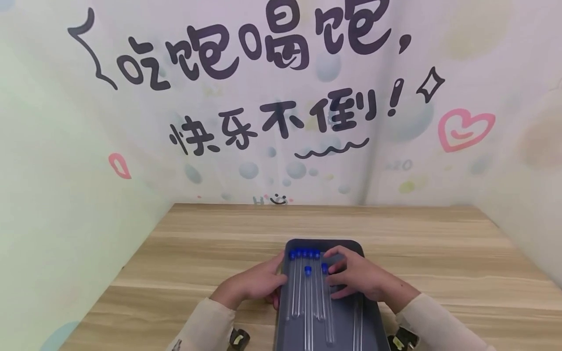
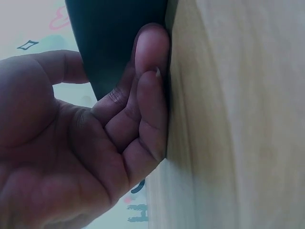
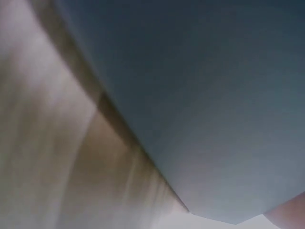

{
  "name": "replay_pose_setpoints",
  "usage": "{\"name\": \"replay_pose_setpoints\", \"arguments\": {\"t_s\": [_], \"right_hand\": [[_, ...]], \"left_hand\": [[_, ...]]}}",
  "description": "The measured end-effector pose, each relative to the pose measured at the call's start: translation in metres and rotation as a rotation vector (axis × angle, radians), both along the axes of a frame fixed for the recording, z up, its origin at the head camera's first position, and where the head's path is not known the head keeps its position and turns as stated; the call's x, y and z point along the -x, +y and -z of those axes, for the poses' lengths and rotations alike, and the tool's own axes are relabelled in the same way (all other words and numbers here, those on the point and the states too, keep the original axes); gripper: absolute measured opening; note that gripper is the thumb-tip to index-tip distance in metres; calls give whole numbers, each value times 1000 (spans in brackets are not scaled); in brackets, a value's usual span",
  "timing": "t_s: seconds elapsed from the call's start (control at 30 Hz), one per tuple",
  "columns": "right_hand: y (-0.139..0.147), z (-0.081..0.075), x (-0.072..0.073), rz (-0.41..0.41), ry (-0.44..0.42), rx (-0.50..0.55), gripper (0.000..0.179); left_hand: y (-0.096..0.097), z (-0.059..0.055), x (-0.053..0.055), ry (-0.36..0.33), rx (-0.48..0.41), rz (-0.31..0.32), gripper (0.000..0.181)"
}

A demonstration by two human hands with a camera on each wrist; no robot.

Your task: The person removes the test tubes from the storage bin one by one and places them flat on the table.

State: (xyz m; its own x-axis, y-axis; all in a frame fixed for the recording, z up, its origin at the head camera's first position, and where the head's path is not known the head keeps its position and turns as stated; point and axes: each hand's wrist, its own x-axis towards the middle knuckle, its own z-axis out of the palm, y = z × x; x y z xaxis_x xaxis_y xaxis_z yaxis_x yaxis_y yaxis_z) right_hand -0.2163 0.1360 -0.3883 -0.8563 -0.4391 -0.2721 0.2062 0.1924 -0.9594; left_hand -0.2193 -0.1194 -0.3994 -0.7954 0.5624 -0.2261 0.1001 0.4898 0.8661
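In the head view a dark grey tray (image 1: 342, 321) lies on the wooden table. Clear test tubes with blue caps (image 1: 305, 253) lie side by side along its left half. One test tube (image 1: 308, 297) sits lower than that row, and another test tube (image 1: 329, 317) slants to its right. My left hand (image 1: 259, 282) grips the tray's left side; in the left wrist view curled fingers (image 2: 152, 114) press the outer wall low by the tabletop. Over the tray, my right hand (image 1: 360, 275) has its fingers spread, fingertips right at the slanted tube's cap.
A clear tube (image 1: 358, 324) lies at the tray's right side, its upper end hidden under the right hand. The wooden table (image 1: 210, 243) reaches back to a printed wall cloth (image 1: 272, 175). The right wrist view mostly shows the tray's outer wall (image 3: 190, 119).
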Motion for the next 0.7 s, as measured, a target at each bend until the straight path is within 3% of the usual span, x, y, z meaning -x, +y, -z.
{"name": "replay_pose_setpoints", "arguments": {"t_s": [0.37,0.7], "right_hand": [[2,8,4,-55,-54,99,56],[6,13,4,-136,-18,97,51]], "left_hand": [[0,0,0,10,12,-7,67],[-2,0,0,7,20,3,61]]}}
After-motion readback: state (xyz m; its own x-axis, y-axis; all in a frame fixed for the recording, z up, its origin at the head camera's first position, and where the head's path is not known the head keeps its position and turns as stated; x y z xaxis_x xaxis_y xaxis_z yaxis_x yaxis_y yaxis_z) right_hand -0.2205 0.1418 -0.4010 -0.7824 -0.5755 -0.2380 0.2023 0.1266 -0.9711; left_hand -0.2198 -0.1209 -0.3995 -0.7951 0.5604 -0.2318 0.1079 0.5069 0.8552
